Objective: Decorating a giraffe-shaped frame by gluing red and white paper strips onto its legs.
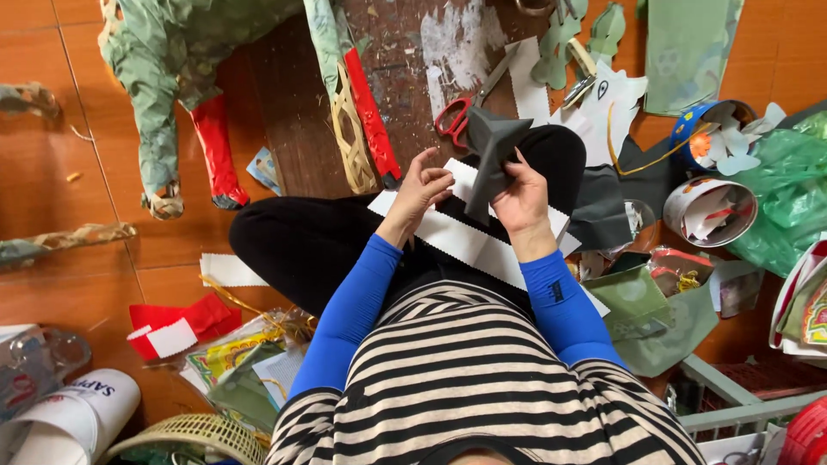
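Note:
I sit cross-legged on the floor in black trousers. My right hand (pixel 520 200) grips a folded dark grey paper shape (pixel 493 148) held upright over my lap. My left hand (pixel 422 188) pinches the end of a white paper strip with zigzag edges (pixel 457 237), which lies across my knees under both hands. The grey shape stands just right of my left fingers and partly covers the strip.
Red-handled scissors (pixel 454 119) lie just beyond my hands on a worn wooden board (pixel 396 52). Green paper cutouts (pixel 556 47), tins of scraps (pixel 711 207), a green plastic bag (pixel 788 189) crowd the right. A camouflage-patterned paper figure with red feet (pixel 164 77) lies left.

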